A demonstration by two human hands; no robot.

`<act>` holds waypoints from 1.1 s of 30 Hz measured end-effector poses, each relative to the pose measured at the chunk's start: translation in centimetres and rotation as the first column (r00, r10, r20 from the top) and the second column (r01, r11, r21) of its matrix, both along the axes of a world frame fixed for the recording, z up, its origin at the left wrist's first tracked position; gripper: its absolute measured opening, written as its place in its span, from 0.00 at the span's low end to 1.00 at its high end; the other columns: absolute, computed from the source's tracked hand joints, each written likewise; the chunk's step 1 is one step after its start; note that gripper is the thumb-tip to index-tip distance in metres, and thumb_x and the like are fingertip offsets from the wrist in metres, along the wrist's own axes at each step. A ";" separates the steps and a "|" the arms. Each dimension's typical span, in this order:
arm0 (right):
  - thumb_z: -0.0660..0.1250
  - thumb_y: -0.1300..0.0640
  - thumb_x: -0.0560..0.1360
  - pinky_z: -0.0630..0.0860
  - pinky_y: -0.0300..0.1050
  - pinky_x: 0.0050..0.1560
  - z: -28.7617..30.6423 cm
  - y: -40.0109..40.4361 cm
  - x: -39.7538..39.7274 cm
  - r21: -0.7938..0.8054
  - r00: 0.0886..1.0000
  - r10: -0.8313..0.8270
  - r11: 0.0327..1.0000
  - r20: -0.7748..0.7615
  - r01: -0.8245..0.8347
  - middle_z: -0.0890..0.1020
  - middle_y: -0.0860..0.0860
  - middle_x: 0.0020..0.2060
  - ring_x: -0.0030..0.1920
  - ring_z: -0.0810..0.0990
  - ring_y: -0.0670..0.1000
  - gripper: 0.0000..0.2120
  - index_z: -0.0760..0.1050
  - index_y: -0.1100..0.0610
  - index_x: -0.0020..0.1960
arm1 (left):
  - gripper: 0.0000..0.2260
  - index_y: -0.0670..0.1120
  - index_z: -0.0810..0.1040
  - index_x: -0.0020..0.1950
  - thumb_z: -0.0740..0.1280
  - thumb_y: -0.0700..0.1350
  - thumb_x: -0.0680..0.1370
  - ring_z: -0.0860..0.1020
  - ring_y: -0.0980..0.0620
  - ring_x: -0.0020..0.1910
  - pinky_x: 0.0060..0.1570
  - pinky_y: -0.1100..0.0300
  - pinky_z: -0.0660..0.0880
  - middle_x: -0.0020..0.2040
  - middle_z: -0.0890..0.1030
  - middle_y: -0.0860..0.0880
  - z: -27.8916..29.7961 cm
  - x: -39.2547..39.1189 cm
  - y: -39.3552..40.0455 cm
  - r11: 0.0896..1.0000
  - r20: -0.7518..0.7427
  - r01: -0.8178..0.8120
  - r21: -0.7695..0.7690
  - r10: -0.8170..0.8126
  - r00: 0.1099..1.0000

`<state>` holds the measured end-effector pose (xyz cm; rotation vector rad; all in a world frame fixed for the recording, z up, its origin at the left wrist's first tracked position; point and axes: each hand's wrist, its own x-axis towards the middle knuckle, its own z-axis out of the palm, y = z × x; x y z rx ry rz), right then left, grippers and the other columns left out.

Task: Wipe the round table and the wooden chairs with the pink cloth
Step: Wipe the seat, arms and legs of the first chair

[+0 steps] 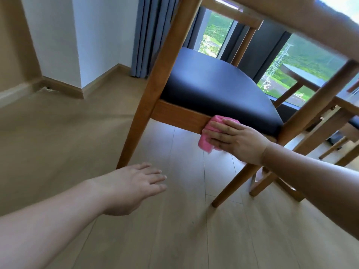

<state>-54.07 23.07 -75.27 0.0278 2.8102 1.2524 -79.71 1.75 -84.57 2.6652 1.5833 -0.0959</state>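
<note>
Two hands are showing. Right hand (236, 137) is pressing the pink cloth (208, 133) w/ flat fingers on the seat rail of the wooden chair (180, 115), just under the black seat (213, 88). Left hand (134, 186) is hovering released over the floor (174, 239), grasping nothing, w/ free room around. Round table (303, 73) is standing behind at right, partly hidden by chair parts and blurry.

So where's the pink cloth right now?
The pink cloth is right of centre, pressed by the right hand against the chair's wooden seat rail, just below the black cushion.
</note>
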 end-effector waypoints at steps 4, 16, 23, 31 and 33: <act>0.63 0.58 0.72 0.51 0.60 0.72 -0.6 -1.8 -7.8 0.021 0.998 0.050 0.999 -0.040 -0.049 0.70 0.53 0.70 0.73 0.58 0.56 0.24 0.70 0.55 0.69 | 0.27 0.54 0.55 0.77 0.54 0.39 0.79 0.55 0.53 0.75 0.75 0.57 0.45 0.77 0.59 0.52 0.0 -1.8 -1.2 0.999 0.007 -0.028 -0.034 0.028 1.000; 0.63 0.57 0.75 0.46 0.53 0.74 -0.8 -2.9 -13.5 0.142 0.999 0.051 0.989 -0.019 -0.048 0.66 0.51 0.73 0.75 0.58 0.57 0.25 0.66 0.54 0.72 | 0.28 0.54 0.57 0.76 0.56 0.36 0.78 0.56 0.53 0.75 0.75 0.55 0.47 0.75 0.61 0.53 -0.7 -1.3 -1.7 0.992 0.033 0.003 -0.127 0.002 0.999; 0.71 0.60 0.71 0.52 0.58 0.73 -0.9 -1.3 -8.6 0.075 0.998 0.062 0.995 -0.012 -0.061 0.71 0.53 0.70 0.74 0.60 0.57 0.26 0.71 0.55 0.69 | 0.28 0.54 0.56 0.76 0.56 0.37 0.78 0.55 0.53 0.75 0.74 0.56 0.45 0.76 0.61 0.52 -0.6 0.5 -0.5 0.994 0.005 0.005 -0.107 -0.005 1.000; 0.73 0.65 0.66 0.51 0.57 0.75 -0.1 0.7 4.9 0.018 0.998 -0.054 0.998 0.044 0.053 0.74 0.54 0.67 0.72 0.63 0.59 0.28 0.74 0.56 0.65 | 0.27 0.55 0.56 0.76 0.55 0.38 0.79 0.55 0.54 0.75 0.74 0.57 0.45 0.76 0.60 0.54 -0.5 2.2 0.8 0.995 0.000 0.010 -0.101 -0.010 1.000; 0.75 0.67 0.62 0.51 0.57 0.73 0.3 0.8 8.2 -0.005 0.992 -0.113 0.994 0.057 0.113 0.75 0.55 0.65 0.70 0.65 0.60 0.29 0.76 0.58 0.63 | 0.27 0.56 0.56 0.76 0.55 0.38 0.79 0.55 0.54 0.75 0.74 0.57 0.45 0.76 0.60 0.54 -0.7 2.6 1.1 0.994 0.001 0.021 -0.111 -0.021 1.000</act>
